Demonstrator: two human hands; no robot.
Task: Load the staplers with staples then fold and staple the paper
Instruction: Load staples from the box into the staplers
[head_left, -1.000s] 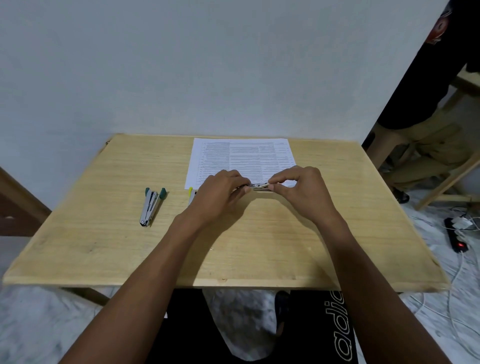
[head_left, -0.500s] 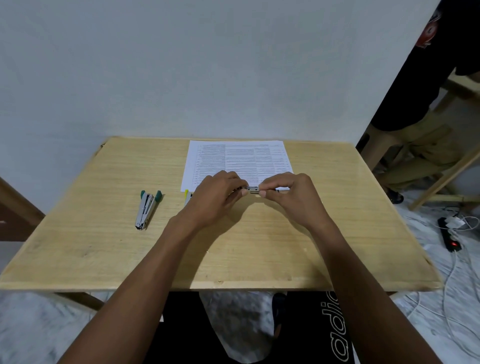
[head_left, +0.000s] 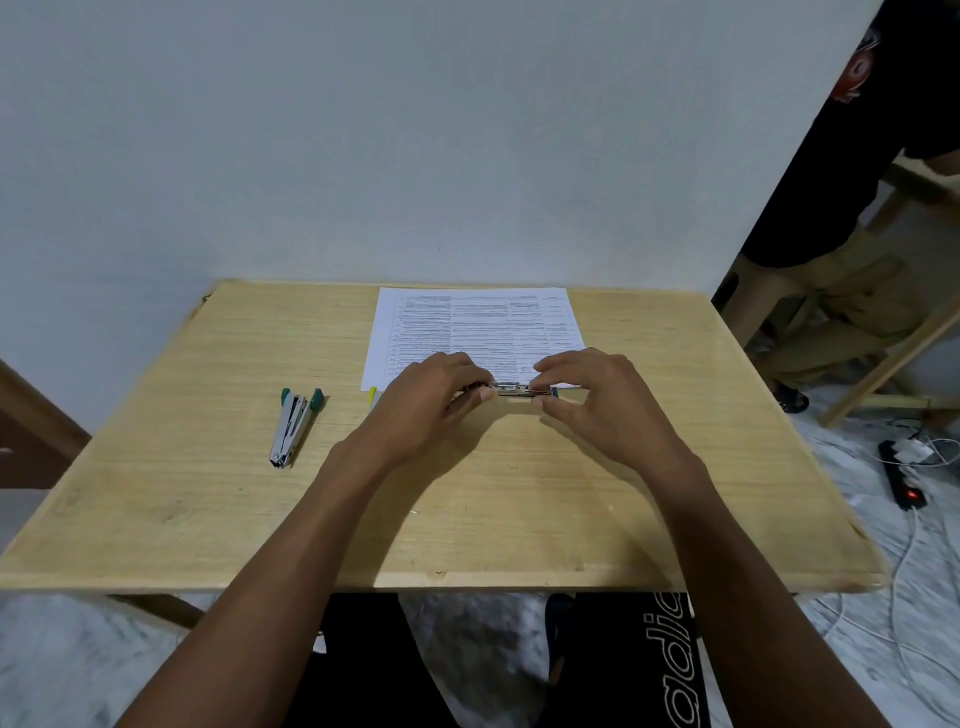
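Left hand (head_left: 436, 395): curled, pinching stapler (head_left: 511, 388) at its left end.
Right hand (head_left: 597, 400): pinching its right end.
Stapler: held over table (head_left: 208, 493), at near edge of paper (head_left: 478, 327).
Green stapler (head_left: 293, 426): splayed on table, well left.

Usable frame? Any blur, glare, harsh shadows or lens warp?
Head view: soft, even light, no strong glare; the left hand and right hand cast faint shadows on the table; wide-lens warp toward the borders; the stapler they pinch looks small and slightly soft; print on the paper is unreadable.
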